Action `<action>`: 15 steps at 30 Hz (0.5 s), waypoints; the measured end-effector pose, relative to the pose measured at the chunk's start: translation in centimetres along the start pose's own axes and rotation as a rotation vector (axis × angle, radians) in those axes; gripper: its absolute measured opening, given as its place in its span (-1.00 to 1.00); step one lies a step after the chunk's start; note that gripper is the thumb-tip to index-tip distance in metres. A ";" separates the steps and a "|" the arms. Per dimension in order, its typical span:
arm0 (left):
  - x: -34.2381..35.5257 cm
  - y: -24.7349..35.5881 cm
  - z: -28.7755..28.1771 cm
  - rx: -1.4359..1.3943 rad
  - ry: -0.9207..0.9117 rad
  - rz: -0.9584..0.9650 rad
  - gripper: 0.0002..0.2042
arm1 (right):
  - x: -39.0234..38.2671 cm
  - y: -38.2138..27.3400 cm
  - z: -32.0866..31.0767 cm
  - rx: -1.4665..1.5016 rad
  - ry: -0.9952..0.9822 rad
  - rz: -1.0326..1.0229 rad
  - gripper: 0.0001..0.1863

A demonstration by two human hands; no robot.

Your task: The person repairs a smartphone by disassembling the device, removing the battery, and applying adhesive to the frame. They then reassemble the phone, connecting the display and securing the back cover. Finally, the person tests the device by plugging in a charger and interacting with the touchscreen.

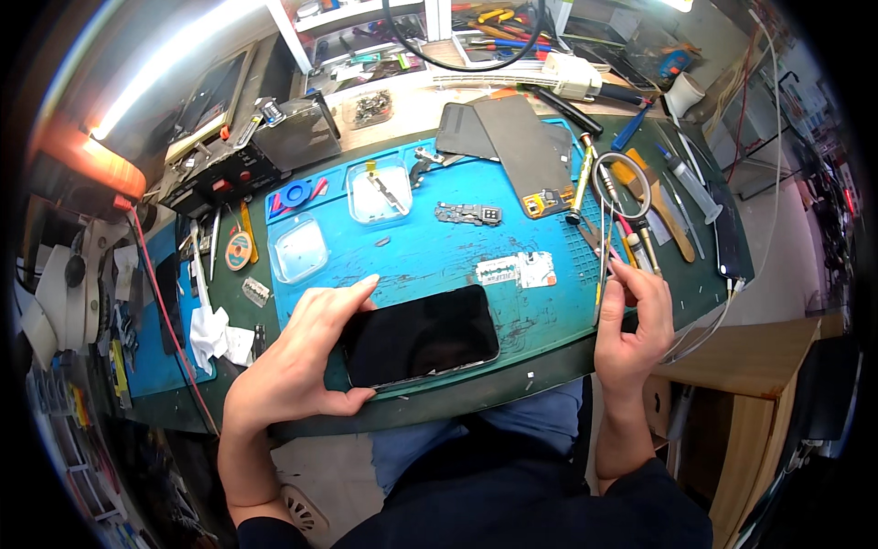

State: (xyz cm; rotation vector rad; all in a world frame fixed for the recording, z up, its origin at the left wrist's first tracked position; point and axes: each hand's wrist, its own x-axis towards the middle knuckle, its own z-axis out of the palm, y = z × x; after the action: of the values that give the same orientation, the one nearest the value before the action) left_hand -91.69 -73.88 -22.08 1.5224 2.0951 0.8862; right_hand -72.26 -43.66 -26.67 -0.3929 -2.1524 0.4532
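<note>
A smartphone (422, 337) with a dark glossy screen lies at the near edge of the blue mat (412, 265). My left hand (302, 352) grips its left end, thumb at the near edge and fingers at the far one. At the mat's right edge my right hand (637, 316) is closed, thumb and fingertips pinched around a thin metal tool (602, 291), which looks like tweezers; the fingers partly hide it. Between the hands, beyond the phone, lie a razor blade (497, 270) and a small whitish piece (537, 270). A phone inner part (468, 214) rests farther back.
Two clear plastic trays (300, 249) sit at the mat's left, one holding a small part. Dark flat panels (521, 137) lie at the back. On the right are a ring-shaped magnifier (622, 185), brushes (672, 215) and a syringe (693, 190). A black box-shaped device (261, 151) stands back left.
</note>
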 end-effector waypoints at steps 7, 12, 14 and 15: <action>-0.1 0.0 0.0 -0.037 0.002 -0.010 0.09 | -0.2 -0.2 0.1 0.003 -0.009 0.053 -0.79; -0.2 -0.1 0.1 -0.037 0.003 -0.001 0.09 | -0.4 -0.1 0.0 0.005 -0.021 0.074 -0.78; -0.2 -0.1 0.1 -0.030 0.006 -0.001 0.09 | -0.4 -0.1 -0.1 0.006 -0.030 0.080 -0.78; -0.2 -0.1 0.1 -0.026 0.007 -0.001 0.09 | -0.4 -0.1 -0.1 0.006 -0.035 0.083 -0.78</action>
State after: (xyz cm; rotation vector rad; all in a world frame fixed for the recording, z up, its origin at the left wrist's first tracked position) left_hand -91.64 -74.10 -22.28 1.5074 2.0805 0.9165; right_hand -71.95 -43.92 -26.89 -0.4755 -2.1743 0.5167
